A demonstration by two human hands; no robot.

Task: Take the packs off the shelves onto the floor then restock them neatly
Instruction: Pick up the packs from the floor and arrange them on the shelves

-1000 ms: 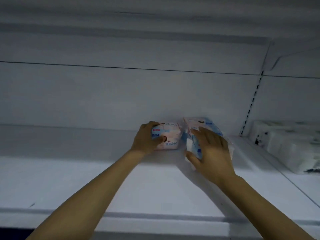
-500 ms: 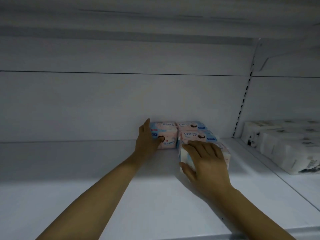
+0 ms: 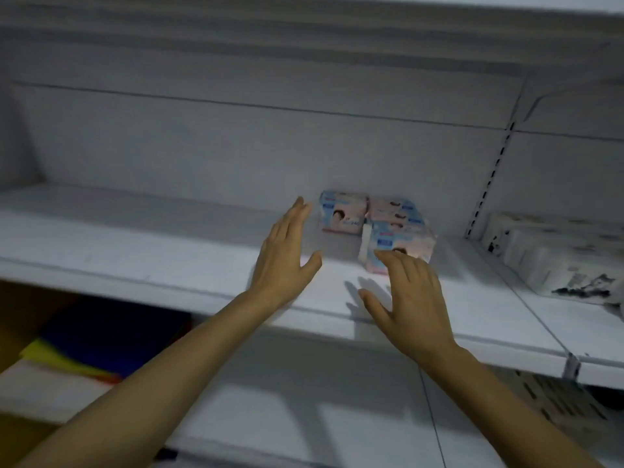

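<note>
Shelf: a white metal shelf [image 3: 169, 258].
Packs: three pink-and-blue plastic-wrapped packs [image 3: 342, 214] stand near the shelf's back right corner. Two are side by side at the back panel, and the third stands just in front of the right one.
Left hand [image 3: 287, 255]: raised over the shelf, left of the packs and apart from them; fingers [image 3: 297, 214] straight, holding nothing.
Right hand [image 3: 412, 298]: above the front edge; fingers [image 3: 398, 265] spread wide, tips before the front pack, contact unclear.
Neighbouring bay: white wrapped rolls [image 3: 557, 261] lie beyond the slotted upright [image 3: 489, 187].
</note>
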